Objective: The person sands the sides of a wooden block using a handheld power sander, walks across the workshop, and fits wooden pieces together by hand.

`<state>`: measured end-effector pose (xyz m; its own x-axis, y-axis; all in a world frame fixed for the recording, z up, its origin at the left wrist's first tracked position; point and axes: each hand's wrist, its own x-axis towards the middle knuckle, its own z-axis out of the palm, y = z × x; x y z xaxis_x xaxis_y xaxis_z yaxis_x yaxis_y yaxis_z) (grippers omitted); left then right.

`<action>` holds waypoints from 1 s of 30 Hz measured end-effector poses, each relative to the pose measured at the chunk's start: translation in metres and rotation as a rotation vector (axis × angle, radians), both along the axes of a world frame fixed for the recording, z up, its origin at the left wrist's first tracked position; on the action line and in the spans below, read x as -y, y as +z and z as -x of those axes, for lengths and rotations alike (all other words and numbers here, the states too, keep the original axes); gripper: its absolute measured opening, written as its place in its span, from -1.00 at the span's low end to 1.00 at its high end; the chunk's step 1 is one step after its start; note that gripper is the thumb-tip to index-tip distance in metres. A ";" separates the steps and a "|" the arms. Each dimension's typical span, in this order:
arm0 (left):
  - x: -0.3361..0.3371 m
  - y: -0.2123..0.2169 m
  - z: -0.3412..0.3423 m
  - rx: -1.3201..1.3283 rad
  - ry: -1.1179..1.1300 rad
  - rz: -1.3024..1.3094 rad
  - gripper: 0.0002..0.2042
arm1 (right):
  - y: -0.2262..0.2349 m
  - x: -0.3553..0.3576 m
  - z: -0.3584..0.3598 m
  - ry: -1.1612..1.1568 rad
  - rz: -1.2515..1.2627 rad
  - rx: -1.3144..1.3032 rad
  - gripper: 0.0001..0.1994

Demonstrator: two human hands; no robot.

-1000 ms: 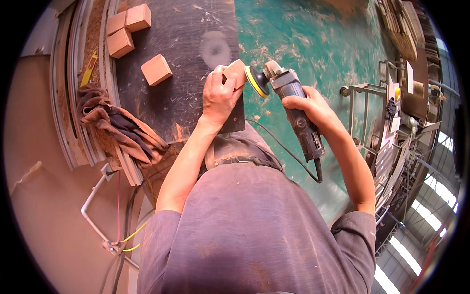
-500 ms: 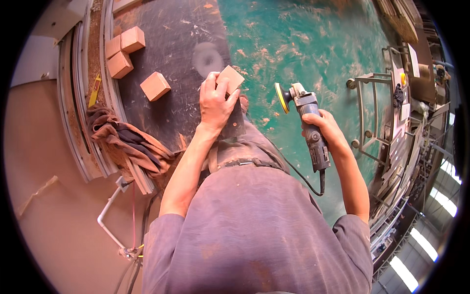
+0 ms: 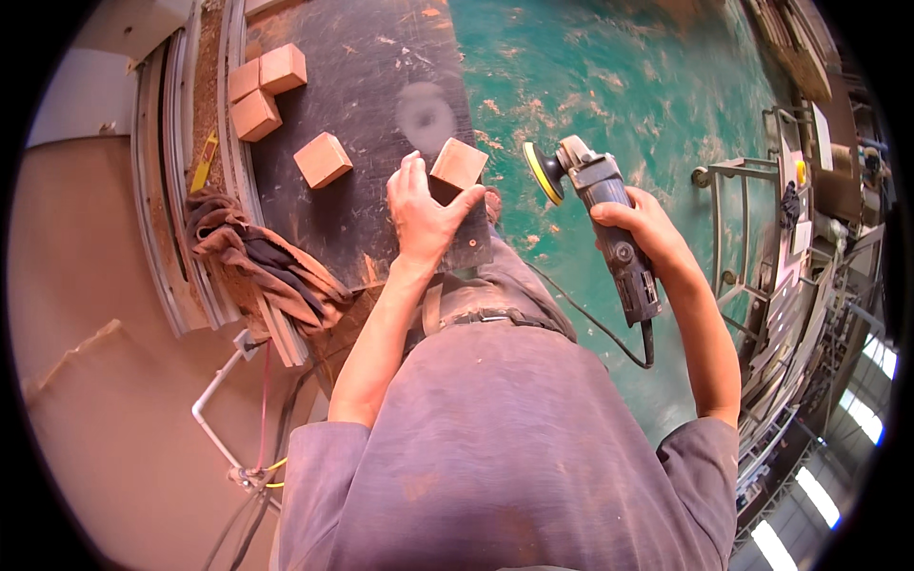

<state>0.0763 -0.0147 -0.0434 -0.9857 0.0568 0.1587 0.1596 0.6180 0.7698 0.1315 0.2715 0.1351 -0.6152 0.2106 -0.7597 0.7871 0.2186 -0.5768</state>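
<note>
A wooden block (image 3: pixel 459 164) sits at the right edge of the dark board (image 3: pixel 367 86). My left hand (image 3: pixel 419 214) is open beside its near left side, fingers and thumb spread apart. The thumb tip is close to the block's near corner; whether it touches I cannot tell. Off to the right, my right hand (image 3: pixel 647 228) is wrapped round the body of a grey and black power sander (image 3: pixel 598 173), held clear of the board. The sander's round pad with a yellow rim (image 3: pixel 543 174) faces left, toward the block. A black cord trails from its lower end.
A single wooden block (image 3: pixel 323 161) lies farther left on the board, with several more blocks (image 3: pixel 283 68) clustered beyond it. A brown cloth (image 3: pixel 262 257) drapes over the metal rails (image 3: pixel 167 190) at left. Green floor (image 3: pixel 590 57) and a wheeled metal frame (image 3: pixel 743 171) are to the right.
My left hand has let go of the block, its fingers spreading away from it. The sander's pad has tilted slightly in my right hand. The whole view has shifted a little.
</note>
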 end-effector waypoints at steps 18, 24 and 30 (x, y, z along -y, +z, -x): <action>-0.018 -0.028 0.001 -0.234 0.099 -0.157 -0.42 | 0.022 0.099 0.118 0.518 -0.308 0.043 -0.38; -0.019 -0.027 0.002 -0.245 0.083 -0.139 -0.42 | 0.020 0.085 0.105 0.505 -0.325 0.055 -0.38; -0.019 -0.040 -0.003 -0.197 0.065 -0.098 -0.30 | 0.022 0.058 0.076 0.430 -0.321 0.129 -0.39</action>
<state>0.0794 0.0047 -0.0831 -0.9362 -0.0311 0.3501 0.2750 0.5555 0.7847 0.0555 0.2140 0.1575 -0.6028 0.1941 -0.7740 0.6481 0.6849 -0.3330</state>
